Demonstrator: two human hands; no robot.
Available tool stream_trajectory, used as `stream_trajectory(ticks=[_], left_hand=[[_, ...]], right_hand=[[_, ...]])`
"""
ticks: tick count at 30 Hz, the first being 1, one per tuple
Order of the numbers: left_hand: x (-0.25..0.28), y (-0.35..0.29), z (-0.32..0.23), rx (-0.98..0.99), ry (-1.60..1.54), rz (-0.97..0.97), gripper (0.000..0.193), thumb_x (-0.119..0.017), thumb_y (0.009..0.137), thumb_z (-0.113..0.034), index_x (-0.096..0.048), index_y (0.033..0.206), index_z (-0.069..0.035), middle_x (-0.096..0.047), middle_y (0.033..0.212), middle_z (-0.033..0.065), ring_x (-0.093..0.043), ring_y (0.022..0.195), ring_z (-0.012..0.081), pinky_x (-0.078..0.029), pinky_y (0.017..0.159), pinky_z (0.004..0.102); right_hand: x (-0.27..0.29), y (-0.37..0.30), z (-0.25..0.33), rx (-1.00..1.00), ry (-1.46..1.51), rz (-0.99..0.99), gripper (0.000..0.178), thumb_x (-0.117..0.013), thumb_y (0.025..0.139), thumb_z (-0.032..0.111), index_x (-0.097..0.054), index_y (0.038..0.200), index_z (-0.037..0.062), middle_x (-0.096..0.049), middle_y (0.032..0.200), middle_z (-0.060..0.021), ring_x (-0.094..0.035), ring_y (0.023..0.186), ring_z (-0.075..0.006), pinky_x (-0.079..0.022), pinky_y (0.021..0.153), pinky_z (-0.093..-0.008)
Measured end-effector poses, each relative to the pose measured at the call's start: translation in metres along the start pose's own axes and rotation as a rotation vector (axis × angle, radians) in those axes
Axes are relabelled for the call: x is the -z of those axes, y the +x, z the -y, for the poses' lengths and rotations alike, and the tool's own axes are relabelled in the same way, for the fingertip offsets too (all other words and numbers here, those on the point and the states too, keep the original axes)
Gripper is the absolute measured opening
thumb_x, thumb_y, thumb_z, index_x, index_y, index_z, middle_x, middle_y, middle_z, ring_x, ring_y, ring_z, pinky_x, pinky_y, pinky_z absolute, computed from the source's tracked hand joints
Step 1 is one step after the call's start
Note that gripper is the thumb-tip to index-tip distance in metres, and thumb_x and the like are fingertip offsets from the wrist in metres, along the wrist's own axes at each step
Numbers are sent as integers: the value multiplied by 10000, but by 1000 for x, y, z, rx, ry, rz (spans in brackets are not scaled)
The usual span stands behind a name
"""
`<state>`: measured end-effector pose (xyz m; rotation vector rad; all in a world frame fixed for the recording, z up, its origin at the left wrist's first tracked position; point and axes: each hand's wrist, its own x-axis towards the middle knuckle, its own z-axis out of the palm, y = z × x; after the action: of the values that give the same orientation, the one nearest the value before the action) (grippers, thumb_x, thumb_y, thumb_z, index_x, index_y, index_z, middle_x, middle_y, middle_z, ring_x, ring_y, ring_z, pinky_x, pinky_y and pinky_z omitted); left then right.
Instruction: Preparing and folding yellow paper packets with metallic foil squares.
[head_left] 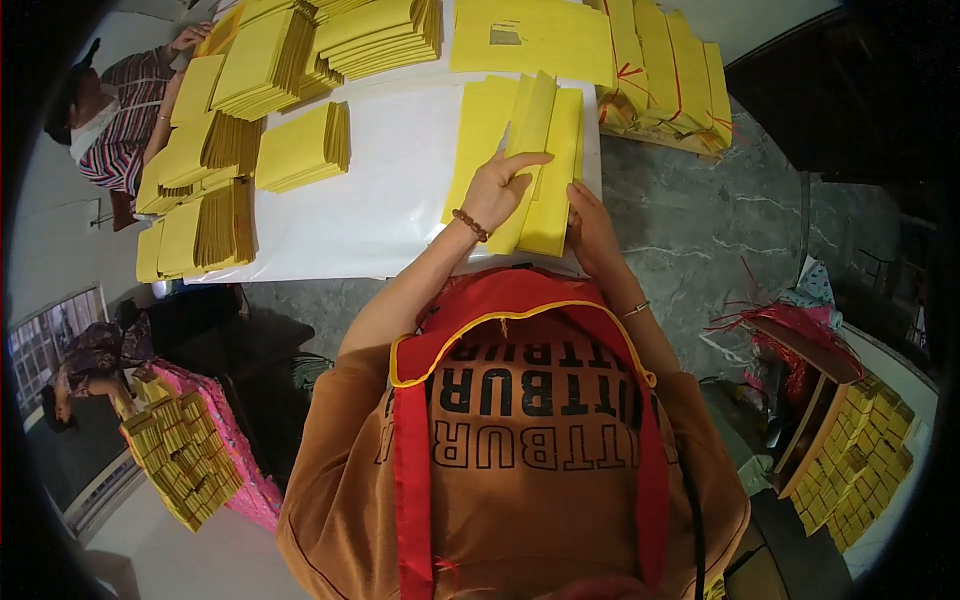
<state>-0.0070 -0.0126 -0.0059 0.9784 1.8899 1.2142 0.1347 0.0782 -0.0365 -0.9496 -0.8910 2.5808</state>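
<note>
Low in the frame, a red apron (415, 480) with yellow trim covers part of a brown sweatshirt (535, 520). Right of upper center, the folded yellow paper sheet (545, 140) lies at the table's near edge. The left hand (500, 193) rests on it, index finger extended; its curled fingers are partly hidden, so I cannot tell whether they pinch. The right hand (592, 228) touches the sheet's right edge, its fingertips mostly out of sight, its grip equally unclear. A white-covered table (385, 180) spreads beneath, with folded yellow stacks (262, 65) at upper left, some cut off by the top edge. Beyond lie red-tied bundles (670, 75), grey veined flooring (700, 230) and, upper left, a striped-sleeved co-worker (125, 120). Black rim swallows the corners.
</note>
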Motion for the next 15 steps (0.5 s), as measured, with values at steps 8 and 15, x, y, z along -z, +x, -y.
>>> stream_trajectory(ticks=[8,15], left_hand=[[0,1,5,-15,-27,-45,266,-565,804,-67,-597,1068,-60,-592,973,82,-550,888,132,-433,781,243],[1,4,8,12,-31,-17,274,-601,794,-84,-592,1067,-54,-592,998,86,-550,915,136,-434,801,248]], right_hand=[[-5,-3,9,-50,61,121,257,-402,919,225,-464,1085,39,-571,1006,-53,-571,889,-130,-467,749,-270],[-6,-3,10,-100,71,144,253,-409,917,249,-473,1067,56,-565,1049,-48,-562,919,-127,-456,789,-300]])
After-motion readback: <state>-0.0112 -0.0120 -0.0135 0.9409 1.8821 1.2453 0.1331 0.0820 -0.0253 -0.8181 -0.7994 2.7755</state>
